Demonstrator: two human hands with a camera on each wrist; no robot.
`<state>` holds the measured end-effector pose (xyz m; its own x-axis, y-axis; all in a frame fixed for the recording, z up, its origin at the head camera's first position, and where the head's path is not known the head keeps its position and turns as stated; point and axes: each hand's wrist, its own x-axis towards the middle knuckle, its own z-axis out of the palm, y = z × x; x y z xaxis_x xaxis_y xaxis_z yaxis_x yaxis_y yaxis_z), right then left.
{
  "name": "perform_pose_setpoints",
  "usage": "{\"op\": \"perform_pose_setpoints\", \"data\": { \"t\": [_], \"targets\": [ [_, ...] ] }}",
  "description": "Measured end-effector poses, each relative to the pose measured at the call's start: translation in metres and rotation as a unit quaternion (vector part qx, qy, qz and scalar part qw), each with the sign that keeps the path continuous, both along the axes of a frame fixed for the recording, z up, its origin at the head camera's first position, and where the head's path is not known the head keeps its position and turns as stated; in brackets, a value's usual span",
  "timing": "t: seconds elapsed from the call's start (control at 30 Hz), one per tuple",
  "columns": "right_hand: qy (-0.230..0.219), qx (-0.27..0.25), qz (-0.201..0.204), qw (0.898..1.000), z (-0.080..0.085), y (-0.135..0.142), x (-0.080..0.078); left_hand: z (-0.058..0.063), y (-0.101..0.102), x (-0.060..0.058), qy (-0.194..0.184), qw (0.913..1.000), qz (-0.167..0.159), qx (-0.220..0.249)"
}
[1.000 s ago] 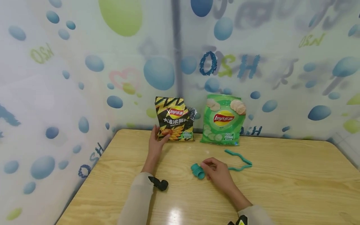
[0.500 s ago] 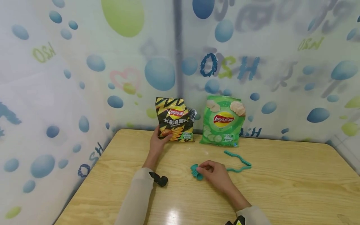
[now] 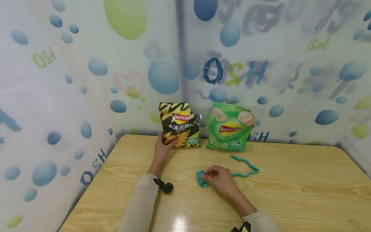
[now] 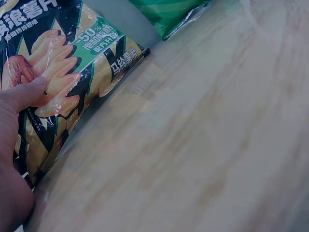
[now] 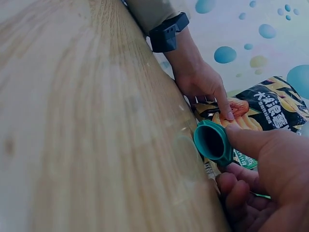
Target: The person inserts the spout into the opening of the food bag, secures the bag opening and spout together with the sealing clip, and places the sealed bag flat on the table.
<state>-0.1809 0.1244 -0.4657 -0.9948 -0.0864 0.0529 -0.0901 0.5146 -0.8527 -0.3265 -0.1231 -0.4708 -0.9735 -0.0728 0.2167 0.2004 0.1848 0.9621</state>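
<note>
My left hand holds the lower left corner of a black-and-yellow bag of chips. Its thumb lies across the front, and the other fingers are mostly hidden behind. That bag stands upright at the back of the table, its top right corner torn away with silvery foil showing. With thumb and fingers, my right hand pinches a teal ribbed spout over the middle of the table. In the right wrist view the spout has its round hollow opening toward the camera. A bent teal strip lies just beyond the right hand.
Right of the black bag, a green bag of chips leans against the patterned wall cloth. Both bags stand along the back edge of the wooden table.
My right hand has shifted slightly left and turned the teal spout. The left fingers have moved in behind the black bag's corner. The green bag's top has sagged a little.
</note>
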Motion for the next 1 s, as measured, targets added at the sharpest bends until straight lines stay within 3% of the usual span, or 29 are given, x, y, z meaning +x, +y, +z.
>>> {"op": "perform_pose_setpoints", "data": {
  "t": [0.23, 0.47, 0.57, 0.8, 0.9, 1.0],
  "targets": [
    [0.009, 0.0, 0.061, 0.998, -0.001, 0.001, 0.0, 0.001, -0.004, 0.006, -0.004, 1.0, -0.007, -0.003],
    [0.021, 0.026, 0.125, 0.992, 0.003, 0.004, 0.001, 0.003, -0.012, 0.013, -0.003, 0.9992, -0.038, -0.01],
    [0.019, 0.025, 0.13, 0.991, 0.003, 0.006, 0.001, 0.005, -0.016, 0.018, -0.003, 0.9984, -0.055, -0.009],
    [0.002, 0.0, 0.117, 0.993, -0.003, 0.012, 0.001, 0.031, -0.015, 0.05, -0.018, 0.9968, -0.075, -0.021],
    [-0.012, -0.013, 0.108, 0.994, -0.004, 0.013, 0.002, 0.032, -0.016, 0.058, -0.019, 0.9966, -0.078, -0.021],
    [-0.023, -0.021, 0.102, 0.994, -0.005, 0.014, 0.002, 0.019, -0.021, 0.057, -0.02, 0.996, -0.086, -0.015]
  ]
}}
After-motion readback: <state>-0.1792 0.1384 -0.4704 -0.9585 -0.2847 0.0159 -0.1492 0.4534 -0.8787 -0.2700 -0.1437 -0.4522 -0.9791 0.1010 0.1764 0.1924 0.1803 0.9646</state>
